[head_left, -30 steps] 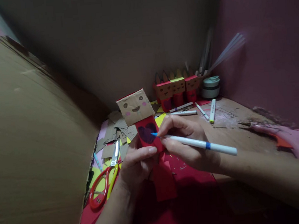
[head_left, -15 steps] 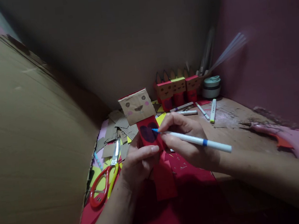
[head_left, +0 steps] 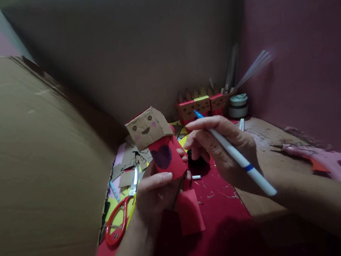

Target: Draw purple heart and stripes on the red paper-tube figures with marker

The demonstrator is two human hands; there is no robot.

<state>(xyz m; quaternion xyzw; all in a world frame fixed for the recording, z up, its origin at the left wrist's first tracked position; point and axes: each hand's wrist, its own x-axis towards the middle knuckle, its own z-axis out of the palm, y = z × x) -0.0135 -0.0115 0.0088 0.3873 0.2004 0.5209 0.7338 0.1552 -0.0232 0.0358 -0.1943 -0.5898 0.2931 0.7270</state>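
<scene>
My left hand [head_left: 158,189] is closed around a cardboard figure [head_left: 146,130], thumb in front and fingers behind. Its box-shaped head has drawn eyes, a mouth and pink cheeks, and leans to the left. On the red paper body a dark purple-blue heart [head_left: 163,157] is coloured in. To the right, my right hand [head_left: 223,147] holds a white marker pen [head_left: 233,152] with a blue tip and band. The tip points up and left, apart from the figure. A small white cap [head_left: 196,177] lies on the red paper [head_left: 218,216] between the hands.
Red-and-yellow-handled scissors [head_left: 118,225] lie left among cardboard scraps [head_left: 128,160]. Three similar figures [head_left: 203,105] stand at the back beside a pale green lidded container [head_left: 238,106] and clear sticks [head_left: 255,69]. A pink glue gun [head_left: 321,157] lies right. A large cardboard panel [head_left: 42,176] borders the left.
My right hand has drawn the marker away from the heart, to the right, and its tip now points upward. My left hand has turned and tilted the figure leftward, showing the head's side.
</scene>
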